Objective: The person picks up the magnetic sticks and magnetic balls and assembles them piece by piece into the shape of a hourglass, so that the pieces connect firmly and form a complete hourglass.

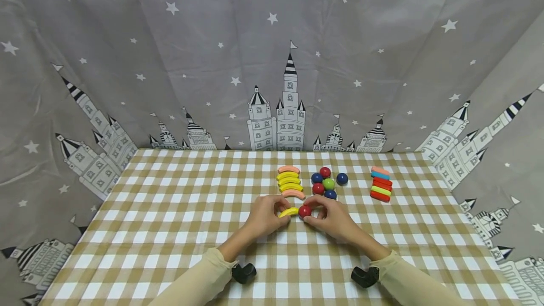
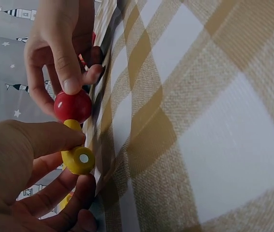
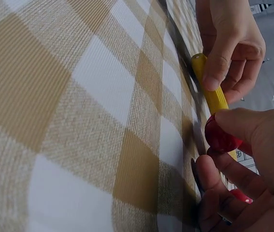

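Note:
My left hand (image 1: 264,215) pinches a short yellow curved rod (image 1: 289,212) between thumb and fingers. A pale round disc shows in the rod's near end (image 2: 83,158) in the left wrist view. My right hand (image 1: 333,217) holds a shiny red ball (image 1: 304,211) between thumb and fingertips. The ball (image 2: 73,106) meets the rod's far end, so the two lie in one line. In the right wrist view the rod (image 3: 216,99) leads down to the red ball (image 3: 219,135). Both hands are low over the checked cloth, in front of the other pieces.
Behind my hands lies a column of yellow curved rods (image 1: 290,180) with a pink curved rod (image 1: 293,194) at its near end. Right of it sit several balls, including a green ball (image 1: 329,184) and a blue ball (image 1: 342,179). Straight coloured rods (image 1: 380,191) lie stacked farther right.

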Motion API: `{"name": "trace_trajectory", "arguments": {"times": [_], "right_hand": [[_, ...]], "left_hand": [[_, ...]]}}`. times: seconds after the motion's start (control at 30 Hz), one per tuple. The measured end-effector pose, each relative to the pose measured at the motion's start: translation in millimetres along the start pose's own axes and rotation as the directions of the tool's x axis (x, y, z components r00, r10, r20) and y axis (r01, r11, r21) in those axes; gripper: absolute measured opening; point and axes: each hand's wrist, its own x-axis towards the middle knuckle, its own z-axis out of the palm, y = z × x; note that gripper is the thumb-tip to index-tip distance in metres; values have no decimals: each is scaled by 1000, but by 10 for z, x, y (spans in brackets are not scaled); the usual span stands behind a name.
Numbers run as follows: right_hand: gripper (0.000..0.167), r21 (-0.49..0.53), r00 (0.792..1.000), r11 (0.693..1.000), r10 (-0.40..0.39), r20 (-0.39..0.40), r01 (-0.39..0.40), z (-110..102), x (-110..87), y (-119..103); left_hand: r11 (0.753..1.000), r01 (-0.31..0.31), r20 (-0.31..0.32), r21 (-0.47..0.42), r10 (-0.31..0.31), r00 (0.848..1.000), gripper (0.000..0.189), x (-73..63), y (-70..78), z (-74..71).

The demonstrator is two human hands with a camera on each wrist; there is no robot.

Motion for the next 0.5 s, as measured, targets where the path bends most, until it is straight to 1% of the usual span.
{"name": "trace_trajectory", "arguments": {"times": [0.13,0.23,0.37,0.5], "right_hand": [[30,2,1000,1000,-8,1,8,3,11,7],[30,1,1000,1000,-7,4,7,1,17,13],[30,-6,1000,1000,-12,16,12,13,27,1],[31,-22,999,1000,17,40,-16,38,48,-47]], "left_hand": [[1000,-2,6,9,2,1000,18,6,19,8],[1000,-13,5,20,13,1000,18,15,21,13],[999,-30,22,34,30,999,18,22,12,19],[997,-62,30,50,61,998,16,22,-4,19]]}}
